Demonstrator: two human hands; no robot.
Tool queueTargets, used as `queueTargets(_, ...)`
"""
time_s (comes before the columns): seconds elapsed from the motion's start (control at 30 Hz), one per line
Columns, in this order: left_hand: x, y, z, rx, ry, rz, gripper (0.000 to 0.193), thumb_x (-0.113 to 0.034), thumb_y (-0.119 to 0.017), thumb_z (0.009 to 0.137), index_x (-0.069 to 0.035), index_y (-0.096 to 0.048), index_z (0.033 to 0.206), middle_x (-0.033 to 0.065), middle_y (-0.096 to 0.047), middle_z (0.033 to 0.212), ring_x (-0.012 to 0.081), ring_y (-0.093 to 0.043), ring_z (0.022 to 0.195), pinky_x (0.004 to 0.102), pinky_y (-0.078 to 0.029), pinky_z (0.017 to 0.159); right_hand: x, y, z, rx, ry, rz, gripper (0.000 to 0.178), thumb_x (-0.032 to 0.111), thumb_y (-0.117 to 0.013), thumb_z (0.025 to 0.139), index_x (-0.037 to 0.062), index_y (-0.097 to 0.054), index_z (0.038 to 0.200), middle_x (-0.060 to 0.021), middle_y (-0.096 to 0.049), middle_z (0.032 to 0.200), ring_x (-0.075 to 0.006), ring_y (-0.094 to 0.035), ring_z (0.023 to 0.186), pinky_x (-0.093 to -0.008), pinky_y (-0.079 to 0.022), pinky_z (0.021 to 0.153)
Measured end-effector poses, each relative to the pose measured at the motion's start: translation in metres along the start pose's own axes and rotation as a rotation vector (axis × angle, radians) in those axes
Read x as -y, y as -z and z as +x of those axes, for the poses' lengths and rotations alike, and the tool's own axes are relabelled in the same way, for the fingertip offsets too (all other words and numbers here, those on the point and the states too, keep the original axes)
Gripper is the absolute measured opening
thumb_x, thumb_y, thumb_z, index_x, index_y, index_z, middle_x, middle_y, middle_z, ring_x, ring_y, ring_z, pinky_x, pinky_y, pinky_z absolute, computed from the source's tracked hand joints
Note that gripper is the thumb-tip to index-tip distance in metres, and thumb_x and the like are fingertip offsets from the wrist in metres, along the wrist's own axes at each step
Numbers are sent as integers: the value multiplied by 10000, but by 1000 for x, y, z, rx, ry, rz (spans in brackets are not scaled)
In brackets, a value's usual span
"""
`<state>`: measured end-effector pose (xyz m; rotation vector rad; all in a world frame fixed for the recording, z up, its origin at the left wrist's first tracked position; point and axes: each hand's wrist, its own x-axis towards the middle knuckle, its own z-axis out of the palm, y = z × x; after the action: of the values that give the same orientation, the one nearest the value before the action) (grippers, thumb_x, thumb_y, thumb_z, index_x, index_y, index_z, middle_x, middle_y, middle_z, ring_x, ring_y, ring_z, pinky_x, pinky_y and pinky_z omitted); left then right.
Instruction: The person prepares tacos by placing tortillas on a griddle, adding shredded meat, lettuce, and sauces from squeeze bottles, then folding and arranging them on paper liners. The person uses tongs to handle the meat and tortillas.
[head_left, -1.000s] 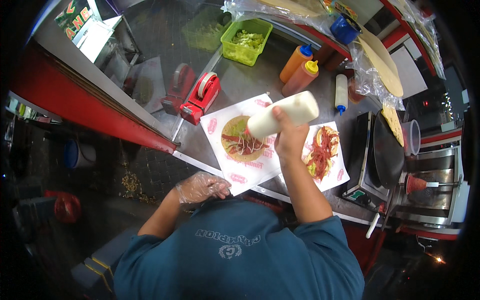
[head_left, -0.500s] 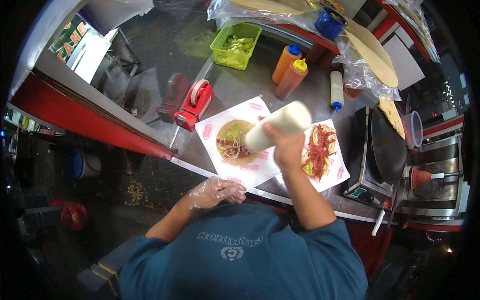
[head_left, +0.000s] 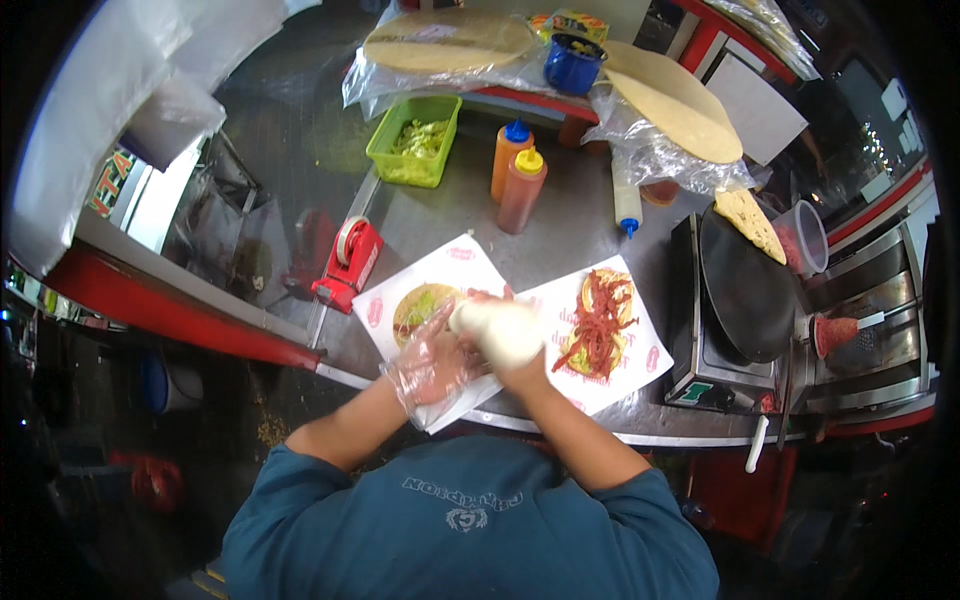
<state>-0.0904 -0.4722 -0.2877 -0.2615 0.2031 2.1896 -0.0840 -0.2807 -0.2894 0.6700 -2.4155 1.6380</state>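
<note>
My right hand (head_left: 524, 368) grips a white squeeze bottle (head_left: 500, 332), tilted and blurred by motion. My left hand (head_left: 430, 362), in a clear plastic glove, is right against the bottle's near left side with its fingers stretched out; whether it touches the bottle is hard to tell. Beneath and beyond both hands lies a flat round tortilla (head_left: 418, 300) with shredded greens, partly hidden, on a printed white paper (head_left: 382, 297). To the right, a second paper (head_left: 640, 368) bears bread topped with reddish strips of meat (head_left: 602, 325).
Beyond stand an orange bottle (head_left: 507, 165), a reddish sauce bottle (head_left: 522, 195) and a green tub (head_left: 408, 170) of shredded lettuce. A red tape dispenser (head_left: 350, 262) sits left. On the right are a black griddle (head_left: 750, 300) and a white-handled knife (head_left: 757, 445) at the counter's edge.
My left hand has come up from the counter's edge to the bottle. My right hand has brought the bottle lower and nearer, toward my left hand. The whole view has shifted.
</note>
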Motion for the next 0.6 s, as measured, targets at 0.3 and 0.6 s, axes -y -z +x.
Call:
queueTargets(0.3, -163, -53, 114, -540, -1201, 1499, 830, -257, -931, 829, -24, -452, 1465, 139, -682, 1240, 236, -689, 1105, 395, -588, 959, -47, 24, 116, -525, -321, -201, 921, 138, -834, 835, -73, -313, 1564, -310, -377, 1605, -457, -379, 1502, -471, -344, 1228)
queueTargets(0.6, -89, -78, 74, 31, -1478, 2005, 803, -256, -925, 804, -98, -542, 1491, 189, -613, 1470, 425, -577, 1374, 547, -446, 1162, -53, 0, 117, -508, 65, 162, 782, 220, -797, 929, 12, -400, 1570, -272, -481, 1577, -412, -463, 1466, -511, -426, 1180)
